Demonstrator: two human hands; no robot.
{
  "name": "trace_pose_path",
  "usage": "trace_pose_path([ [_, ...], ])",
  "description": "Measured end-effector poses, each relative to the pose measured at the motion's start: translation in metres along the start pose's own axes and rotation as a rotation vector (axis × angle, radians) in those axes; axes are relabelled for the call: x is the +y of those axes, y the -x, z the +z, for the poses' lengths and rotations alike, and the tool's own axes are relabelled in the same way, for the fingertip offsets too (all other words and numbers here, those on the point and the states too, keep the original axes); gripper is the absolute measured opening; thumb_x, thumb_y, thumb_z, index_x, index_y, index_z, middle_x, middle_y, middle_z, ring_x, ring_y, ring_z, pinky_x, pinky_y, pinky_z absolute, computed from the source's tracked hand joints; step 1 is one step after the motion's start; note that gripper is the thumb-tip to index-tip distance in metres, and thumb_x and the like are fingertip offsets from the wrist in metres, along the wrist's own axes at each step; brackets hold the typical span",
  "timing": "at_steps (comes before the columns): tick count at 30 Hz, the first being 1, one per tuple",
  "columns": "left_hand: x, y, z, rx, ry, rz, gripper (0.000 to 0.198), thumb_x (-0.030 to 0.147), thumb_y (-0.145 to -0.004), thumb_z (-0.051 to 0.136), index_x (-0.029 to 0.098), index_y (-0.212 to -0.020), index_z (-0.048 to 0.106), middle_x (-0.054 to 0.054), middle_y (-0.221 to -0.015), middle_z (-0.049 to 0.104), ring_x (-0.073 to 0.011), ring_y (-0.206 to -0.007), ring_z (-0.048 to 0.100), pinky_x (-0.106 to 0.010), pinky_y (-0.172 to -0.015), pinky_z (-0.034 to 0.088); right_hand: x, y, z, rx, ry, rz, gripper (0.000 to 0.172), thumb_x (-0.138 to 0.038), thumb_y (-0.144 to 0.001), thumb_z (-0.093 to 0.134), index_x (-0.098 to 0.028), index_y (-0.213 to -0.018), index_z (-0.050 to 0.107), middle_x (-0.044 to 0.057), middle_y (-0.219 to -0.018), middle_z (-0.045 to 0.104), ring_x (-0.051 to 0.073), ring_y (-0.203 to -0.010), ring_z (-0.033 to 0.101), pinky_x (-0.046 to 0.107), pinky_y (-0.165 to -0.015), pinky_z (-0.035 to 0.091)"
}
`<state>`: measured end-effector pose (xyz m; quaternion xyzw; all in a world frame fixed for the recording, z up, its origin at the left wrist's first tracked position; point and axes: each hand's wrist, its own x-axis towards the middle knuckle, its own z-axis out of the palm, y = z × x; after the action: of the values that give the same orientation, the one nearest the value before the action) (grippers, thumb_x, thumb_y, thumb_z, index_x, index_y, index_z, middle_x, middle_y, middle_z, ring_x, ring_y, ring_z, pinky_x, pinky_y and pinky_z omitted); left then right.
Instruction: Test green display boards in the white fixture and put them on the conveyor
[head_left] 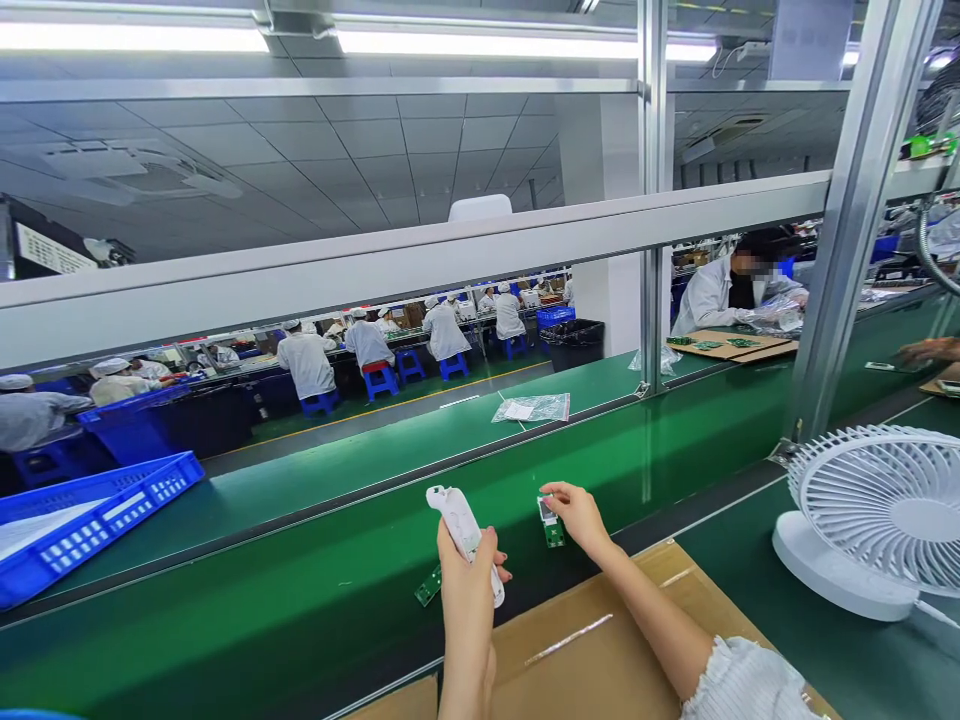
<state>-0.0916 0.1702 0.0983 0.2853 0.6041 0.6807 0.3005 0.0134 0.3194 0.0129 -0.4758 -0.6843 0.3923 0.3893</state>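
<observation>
A long white plastic casing (457, 512) is held tilted in my left hand (471, 580), with the fingers and thumb wrapped round its lower half. To the right, my right hand (577, 515) pinches the top end of a small green circuit board (554, 534) that carries a white-framed display. This board is over the green belt (322, 580); I cannot tell whether it touches the surface. Another green circuit board (428, 587) lies on the belt just left of my left wrist, partly hidden behind it.
Brown cardboard (577, 650) covers the bench before me. A white fan (885, 520) stands at right, a blue crate (97, 520) at left. A clear plastic bag (532, 408) lies on the far ledge. Metal posts (651, 200) rise ahead; a person (720, 290) works beyond.
</observation>
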Motion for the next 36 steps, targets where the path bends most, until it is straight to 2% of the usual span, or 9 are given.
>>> trace_pose_path([
  [2, -0.001, 0.0, 0.0, -0.008, 0.0, 0.001, 0.067, 0.039, -0.066, 0.064, 0.015, -0.125, 0.041, 0.002, -0.065, 0.053, -0.0111, -0.046, 0.049, -0.024, -0.044, 0.043, 0.01, 0.0, 0.003, 0.027, 0.082, -0.002, 0.031, -0.018, -0.079, 0.045, -0.015, -0.104, 0.065, 0.009, -0.094, 0.069, 0.024, -0.09, 0.063, 0.037, -0.082, 0.047],
  [6, -0.004, -0.001, 0.001, -0.03, 0.026, 0.002, 0.07, 0.041, -0.064, 0.065, 0.014, -0.124, 0.04, -0.001, -0.073, 0.056, -0.011, -0.047, 0.05, -0.024, -0.043, 0.043, 0.013, 0.001, 0.002, 0.071, 0.218, -0.072, 0.036, -0.009, -0.077, 0.043, -0.017, -0.105, 0.065, 0.01, -0.119, 0.058, 0.028, -0.116, 0.048, 0.042, -0.099, 0.036],
  [9, -0.005, -0.002, 0.001, -0.03, 0.018, -0.001, 0.071, 0.041, -0.064, 0.065, 0.014, -0.124, 0.04, 0.0, -0.068, 0.055, -0.0112, -0.045, 0.049, -0.025, -0.043, 0.043, 0.009, 0.002, 0.005, 0.035, 0.264, -0.117, 0.035, -0.009, -0.079, 0.043, -0.018, -0.105, 0.065, 0.01, -0.116, 0.059, 0.027, -0.114, 0.048, 0.042, -0.099, 0.036],
  [14, -0.005, -0.002, 0.002, -0.031, -0.024, -0.017, 0.069, 0.04, -0.066, 0.062, 0.015, -0.125, 0.038, 0.002, -0.061, 0.053, -0.0117, -0.044, 0.049, -0.025, -0.044, 0.044, 0.003, 0.011, 0.021, -0.108, 0.258, -0.204, 0.035, -0.012, -0.079, 0.048, -0.018, -0.109, 0.064, 0.007, -0.113, 0.062, 0.024, -0.113, 0.051, 0.037, -0.1, 0.037],
  [18, -0.004, -0.002, 0.002, -0.021, -0.017, 0.011, 0.069, 0.037, -0.066, 0.062, 0.014, -0.126, 0.037, 0.0, -0.065, 0.055, -0.0122, -0.046, 0.05, -0.024, -0.042, 0.043, 0.001, 0.022, 0.036, -0.243, 0.236, -0.257, 0.045, -0.014, -0.077, 0.053, -0.016, -0.122, 0.057, 0.009, -0.12, 0.06, 0.023, -0.116, 0.051, 0.034, -0.101, 0.038],
  [23, -0.003, -0.002, 0.001, -0.056, -0.02, -0.006, 0.072, 0.039, -0.067, 0.062, 0.012, -0.128, 0.035, 0.004, -0.05, 0.052, -0.0124, -0.038, 0.047, -0.023, -0.041, 0.038, 0.003, 0.03, 0.048, -0.355, 0.228, -0.305, 0.057, -0.02, -0.077, 0.058, -0.017, -0.133, 0.047, 0.01, -0.133, 0.05, 0.024, -0.126, 0.043, 0.038, -0.106, 0.034],
  [29, -0.002, -0.001, 0.001, -0.051, -0.017, -0.005, 0.075, 0.041, -0.065, 0.063, 0.011, -0.128, 0.035, 0.004, -0.048, 0.052, -0.0128, -0.038, 0.048, -0.022, -0.041, 0.038, 0.008, 0.029, 0.048, -0.371, 0.261, -0.29, 0.059, -0.02, -0.075, 0.063, -0.017, -0.132, 0.048, 0.01, -0.134, 0.05, 0.028, -0.13, 0.038, 0.04, -0.109, 0.03],
  [36, -0.005, -0.003, 0.001, -0.047, -0.013, -0.011, 0.075, 0.042, -0.065, 0.064, 0.013, -0.128, 0.036, 0.003, -0.051, 0.053, -0.0124, -0.039, 0.048, -0.022, -0.042, 0.04, 0.003, 0.027, 0.044, -0.352, 0.311, -0.291, 0.048, -0.013, -0.071, 0.065, -0.018, -0.119, 0.059, 0.008, -0.123, 0.058, 0.024, -0.119, 0.048, 0.033, -0.103, 0.034],
])
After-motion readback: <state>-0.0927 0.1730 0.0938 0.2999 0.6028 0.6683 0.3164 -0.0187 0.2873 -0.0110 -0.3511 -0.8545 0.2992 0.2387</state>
